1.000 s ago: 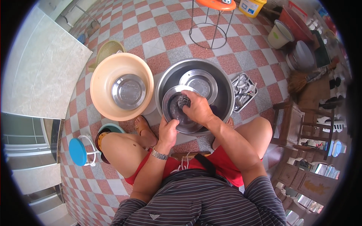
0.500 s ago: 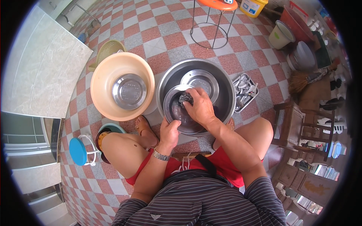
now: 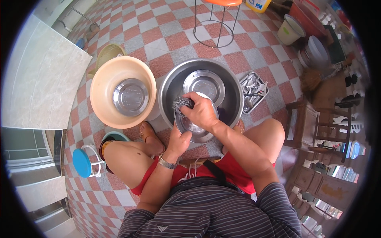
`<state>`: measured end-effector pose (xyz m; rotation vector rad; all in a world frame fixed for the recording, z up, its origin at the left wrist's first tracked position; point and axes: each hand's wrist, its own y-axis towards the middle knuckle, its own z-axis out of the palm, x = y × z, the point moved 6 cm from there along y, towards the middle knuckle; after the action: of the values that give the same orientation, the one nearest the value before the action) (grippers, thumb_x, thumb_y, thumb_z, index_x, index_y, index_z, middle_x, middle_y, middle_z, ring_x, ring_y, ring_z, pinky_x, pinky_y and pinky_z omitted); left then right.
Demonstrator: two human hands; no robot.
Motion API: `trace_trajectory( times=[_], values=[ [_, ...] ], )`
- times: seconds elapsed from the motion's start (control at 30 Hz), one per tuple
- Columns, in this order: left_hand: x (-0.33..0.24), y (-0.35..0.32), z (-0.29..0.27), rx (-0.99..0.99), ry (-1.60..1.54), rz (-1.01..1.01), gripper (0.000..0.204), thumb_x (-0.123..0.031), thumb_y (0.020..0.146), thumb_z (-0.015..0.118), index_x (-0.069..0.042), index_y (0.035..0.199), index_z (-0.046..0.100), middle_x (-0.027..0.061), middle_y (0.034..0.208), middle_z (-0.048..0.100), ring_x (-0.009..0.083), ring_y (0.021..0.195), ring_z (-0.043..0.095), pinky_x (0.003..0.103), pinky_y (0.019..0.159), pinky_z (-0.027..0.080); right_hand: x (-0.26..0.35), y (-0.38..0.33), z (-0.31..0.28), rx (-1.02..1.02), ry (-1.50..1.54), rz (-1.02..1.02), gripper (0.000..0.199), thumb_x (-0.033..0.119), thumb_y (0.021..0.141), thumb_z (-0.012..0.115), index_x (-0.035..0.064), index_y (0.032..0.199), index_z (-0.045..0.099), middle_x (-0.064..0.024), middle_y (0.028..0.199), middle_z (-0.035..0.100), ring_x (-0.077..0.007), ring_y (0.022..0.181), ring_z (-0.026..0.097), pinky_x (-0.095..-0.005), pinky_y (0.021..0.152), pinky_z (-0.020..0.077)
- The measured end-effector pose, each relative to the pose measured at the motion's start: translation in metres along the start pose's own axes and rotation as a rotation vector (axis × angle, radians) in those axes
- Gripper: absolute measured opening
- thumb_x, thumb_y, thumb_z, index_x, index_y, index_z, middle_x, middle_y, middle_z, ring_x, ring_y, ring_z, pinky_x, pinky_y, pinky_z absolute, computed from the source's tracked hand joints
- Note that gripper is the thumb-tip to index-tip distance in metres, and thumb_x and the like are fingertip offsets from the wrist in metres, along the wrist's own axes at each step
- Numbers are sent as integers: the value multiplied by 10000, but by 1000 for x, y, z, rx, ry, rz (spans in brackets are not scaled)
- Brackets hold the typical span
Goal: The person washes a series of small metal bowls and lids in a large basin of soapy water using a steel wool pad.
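My right hand (image 3: 200, 113) grips a dark grey mesh scouring pad (image 3: 181, 103) and presses it at the left rim of a metal bowl (image 3: 193, 128). My left hand (image 3: 179, 140) pinches that bowl by its near-left edge. The bowl is tilted, and my right hand covers much of its inside. Both hands are over the near part of a large grey metal basin (image 3: 166, 77). Farther back in the basin lies a shiny round metal dish (image 3: 203, 82).
A peach plastic basin (image 3: 96, 95) with a metal dish (image 3: 131, 97) stands left. Right of the metal basin is a tray of cutlery (image 3: 254, 93). An orange stool (image 3: 224, 2) stands beyond, a blue stool (image 3: 82, 163) at left, a wooden chair (image 3: 301, 127) at right.
The scouring pad and my right hand have moved left, from inside the bowl to its left rim. The bowl has turned and tilted in my left hand. The whole view has shifted slightly.
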<state>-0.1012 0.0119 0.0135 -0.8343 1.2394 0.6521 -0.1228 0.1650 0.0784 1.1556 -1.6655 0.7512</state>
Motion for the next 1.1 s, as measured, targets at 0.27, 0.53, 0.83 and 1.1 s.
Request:
trace_trajectory(
  times=[0.27, 0.53, 0.83, 1.1],
  values=[
    [1, 0, -2, -54, 162, 147, 653, 50, 778, 494, 28, 1426, 418, 105, 1227, 601, 188, 1140, 560, 306, 1019, 432, -18, 1, 3, -55, -81, 30, 365, 180, 812, 739, 11, 1130, 678, -216, 956, 729, -317, 904, 737, -385, 806, 563],
    [-10, 1, 6, 11, 135, 119, 680, 49, 783, 492, 15, 1454, 386, 95, 1323, 549, 189, 1198, 524, 307, 1044, 414, -53, 15, -9, -258, -217, -13, 341, 188, 819, 682, 13, 1110, 652, -241, 1014, 692, -423, 953, 673, -452, 869, 540],
    [-6, 1, 8, 50, 137, 129, 687, 46, 776, 489, 20, 1457, 398, 115, 1291, 573, 208, 1196, 543, 308, 1043, 414, -54, 19, -8, -189, -413, 82, 283, 258, 872, 594, 8, 1005, 584, -292, 986, 647, -470, 914, 647, -531, 834, 532],
    [-17, -4, 5, -15, 178, 93, 665, 43, 784, 505, 19, 1443, 423, 133, 1276, 614, 201, 1196, 575, 309, 1025, 436, -46, 25, -16, -195, -362, 95, 270, 259, 850, 597, -9, 886, 594, -276, 915, 660, -476, 839, 644, -506, 756, 551]
  ],
)
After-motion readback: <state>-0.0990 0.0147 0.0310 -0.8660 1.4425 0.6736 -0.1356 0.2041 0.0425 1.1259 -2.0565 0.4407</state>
